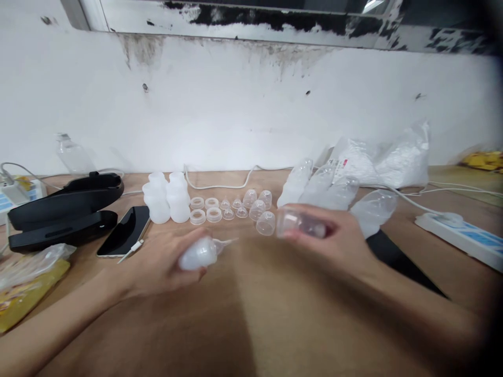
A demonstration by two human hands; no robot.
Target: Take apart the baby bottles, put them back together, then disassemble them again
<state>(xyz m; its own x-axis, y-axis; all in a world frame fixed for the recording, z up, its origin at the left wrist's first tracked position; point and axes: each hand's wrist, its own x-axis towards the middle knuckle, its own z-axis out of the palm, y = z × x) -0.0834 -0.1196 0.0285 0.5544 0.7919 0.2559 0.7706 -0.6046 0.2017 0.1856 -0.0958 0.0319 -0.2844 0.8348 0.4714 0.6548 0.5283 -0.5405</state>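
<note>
My left hand is wrapped round a translucent baby bottle, tilted so its clear teat points right. My right hand grips a clear bottle cap, a little blurred, apart from the bottle. Behind them on the table, several white bottle bodies stand at the left of a row. Beside these lie several collar rings, several clear teats and several domed clear caps. Filmy plastic sleeves with white contents stand behind my right hand.
On the left are a phone with a white cable, a black case, a yellow bag and a clear bottle. To the right lie a power strip, a white plastic bag and a black flat object.
</note>
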